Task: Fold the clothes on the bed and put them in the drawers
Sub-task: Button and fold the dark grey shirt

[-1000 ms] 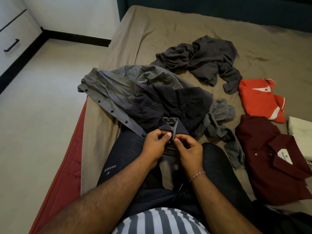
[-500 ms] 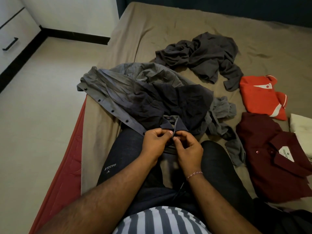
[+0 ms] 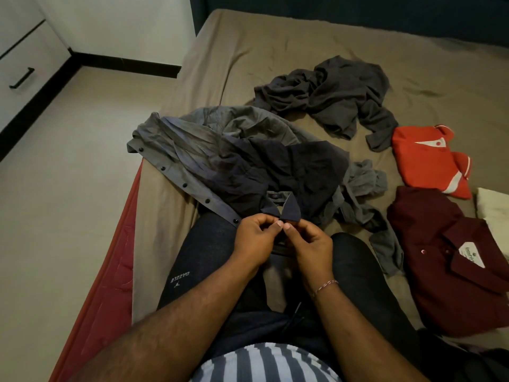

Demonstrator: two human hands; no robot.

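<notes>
A dark navy shirt (image 3: 297, 172) lies crumpled over a grey button-up shirt (image 3: 190, 150) on the bed (image 3: 275, 51), just past my knees. My left hand (image 3: 254, 238) and my right hand (image 3: 309, 245) meet at the navy shirt's collar (image 3: 281, 209). Each hand pinches the front edge just below a collar tip, thumbs and forefingers almost touching. The fabric under my hands is hidden. A dark grey garment (image 3: 330, 95) lies bunched farther up the bed.
Folded at the right lie an orange-red polo (image 3: 425, 158), a maroon shirt (image 3: 454, 260) and a cream item (image 3: 495, 208) at the frame edge. White drawers (image 3: 24, 64) with a black handle stand at the far left across the floor. I sit at the bed's left edge.
My hands stay pinched at the navy collar. The two collar tips have spread apart and now lie flatter than a second ago.
</notes>
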